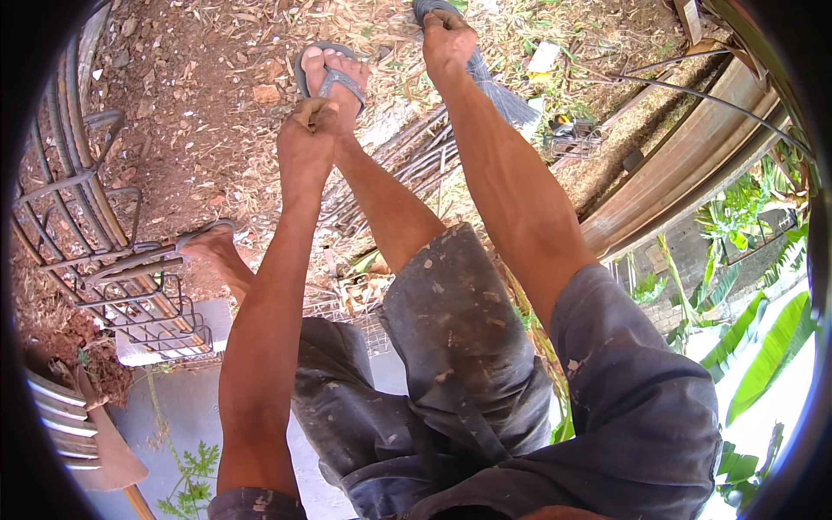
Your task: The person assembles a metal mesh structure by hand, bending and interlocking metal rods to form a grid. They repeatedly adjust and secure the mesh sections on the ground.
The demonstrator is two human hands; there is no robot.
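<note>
My right hand [449, 48] is closed round a bundle of thin grey wire [503, 97]. The bundle's looped end shows above the fist, and its loose strands fan out behind my wrist. My left hand [305, 147] has its fingers curled together, thumb and forefinger pinched, just in front of my sandalled foot [345, 82]. Whatever those fingers may hold is hidden or too thin to see. Both arms reach forward over the ground, well apart from each other.
A cage of bent reinforcing bars [104, 208] stands at the left. Thin steel rods [416, 160] lie on the soil between my arms. A long curved sheet [693, 156] runs along the right. At the lower left are a shovel blade [111, 446] and a whitish slab [169, 334].
</note>
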